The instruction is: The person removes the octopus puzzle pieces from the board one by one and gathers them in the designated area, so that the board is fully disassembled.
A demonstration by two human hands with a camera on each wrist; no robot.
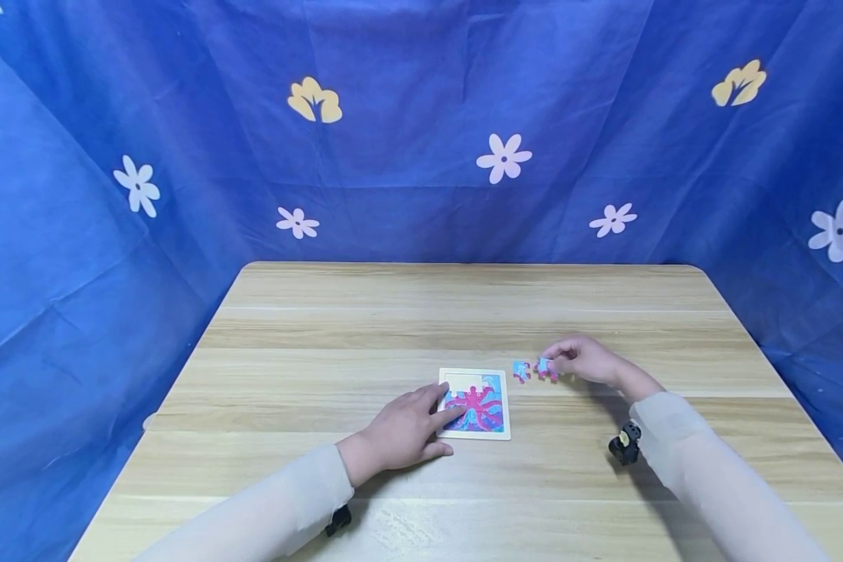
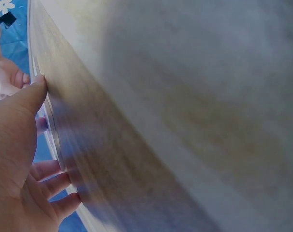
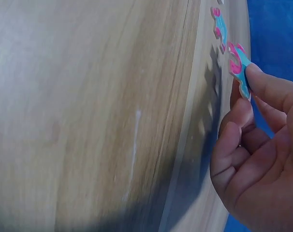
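Observation:
A square jigsaw puzzle (image 1: 479, 417) with a pink octopus on blue sits in a pale frame tray (image 1: 507, 406), its bare backing showing at the upper left. My left hand (image 1: 406, 425) rests on the tray's left side, fingers spread across frame and pieces; in the left wrist view the left hand (image 2: 16, 140) shows straight fingers at the tray edge. Right of the tray, my right hand (image 1: 585, 361) pinches a blue and pink puzzle piece (image 3: 241, 67) between thumb and fingers, just above the table. Another loose puzzle piece (image 1: 521, 371) lies between tray and right hand.
The wooden table (image 1: 337, 328) has rounded far corners. Blue flowered cloth (image 1: 407, 117) hangs behind it and along both sides. A black wrist device (image 1: 625, 443) sits at the right sleeve, and another black device (image 1: 339, 519) shows under the left sleeve.

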